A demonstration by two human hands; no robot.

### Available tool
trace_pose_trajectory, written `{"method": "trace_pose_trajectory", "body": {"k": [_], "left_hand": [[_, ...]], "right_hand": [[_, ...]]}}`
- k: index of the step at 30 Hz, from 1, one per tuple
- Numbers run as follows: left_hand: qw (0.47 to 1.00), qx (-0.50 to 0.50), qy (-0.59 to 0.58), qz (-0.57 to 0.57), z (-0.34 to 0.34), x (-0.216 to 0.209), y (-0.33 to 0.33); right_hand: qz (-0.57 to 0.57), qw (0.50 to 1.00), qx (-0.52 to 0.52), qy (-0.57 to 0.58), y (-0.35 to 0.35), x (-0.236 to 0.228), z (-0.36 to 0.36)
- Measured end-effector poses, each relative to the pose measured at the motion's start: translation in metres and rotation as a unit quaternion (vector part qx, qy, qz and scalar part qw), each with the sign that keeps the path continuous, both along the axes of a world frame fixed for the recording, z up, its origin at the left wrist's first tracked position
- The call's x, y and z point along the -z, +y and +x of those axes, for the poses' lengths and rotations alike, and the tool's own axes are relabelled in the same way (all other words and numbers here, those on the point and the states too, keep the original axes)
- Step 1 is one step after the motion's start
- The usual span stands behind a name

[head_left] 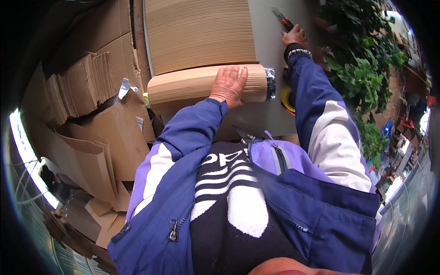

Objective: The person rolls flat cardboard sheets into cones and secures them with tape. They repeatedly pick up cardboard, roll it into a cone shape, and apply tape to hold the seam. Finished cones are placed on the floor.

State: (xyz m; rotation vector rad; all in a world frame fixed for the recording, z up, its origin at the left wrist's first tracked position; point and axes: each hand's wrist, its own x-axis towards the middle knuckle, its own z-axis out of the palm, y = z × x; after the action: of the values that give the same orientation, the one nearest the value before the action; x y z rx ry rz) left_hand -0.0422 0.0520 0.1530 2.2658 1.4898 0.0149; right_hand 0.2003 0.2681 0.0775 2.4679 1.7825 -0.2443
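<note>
My left hand (229, 85) lies flat on top of a roll covered in brown cardboard (185, 85), its fingers stretched out over the curve. A black, shiny end (270, 84) sticks out of the roll's right side. Farther off at the right, my right hand (294, 36) is closed around a utility knife (284, 20) with a red and black handle. The blade points up and left, away from me. Behind the roll lies a stack of corrugated cardboard sheets (199, 36), close against it. Beside my right forearm is a round yellow and black thing (287, 99), partly hidden by the sleeve.
Roll and sheets rest on a grey table (268, 114). At the left, folded cardboard boxes (82, 87) and flattened pieces (87, 151) are piled up beside it. Leafy green plants (366, 68) crowd the right side, past my right arm.
</note>
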Motion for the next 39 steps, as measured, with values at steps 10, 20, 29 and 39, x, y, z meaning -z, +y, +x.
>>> {"method": "trace_pose_trajectory", "body": {"k": [10, 20, 29, 39], "left_hand": [[1.000, 0.012, -0.014, 0.020, -0.002, 0.011, 0.003], [0.992, 0.003, -0.043, -0.120, 0.003, 0.009, 0.004], [0.956, -0.070, -0.238, -0.156, 0.038, 0.138, -0.015], [0.984, -0.030, -0.137, -0.112, 0.022, 0.087, -0.009]], "right_hand": [[-0.110, 0.909, -0.156, 0.370, -0.026, -0.053, -0.056], [-0.223, 0.731, -0.636, 0.111, -0.107, -0.079, -0.271], [-0.208, 0.705, -0.672, 0.088, -0.111, -0.070, -0.309], [-0.223, 0.697, -0.681, -0.011, -0.102, -0.094, -0.263]]}}
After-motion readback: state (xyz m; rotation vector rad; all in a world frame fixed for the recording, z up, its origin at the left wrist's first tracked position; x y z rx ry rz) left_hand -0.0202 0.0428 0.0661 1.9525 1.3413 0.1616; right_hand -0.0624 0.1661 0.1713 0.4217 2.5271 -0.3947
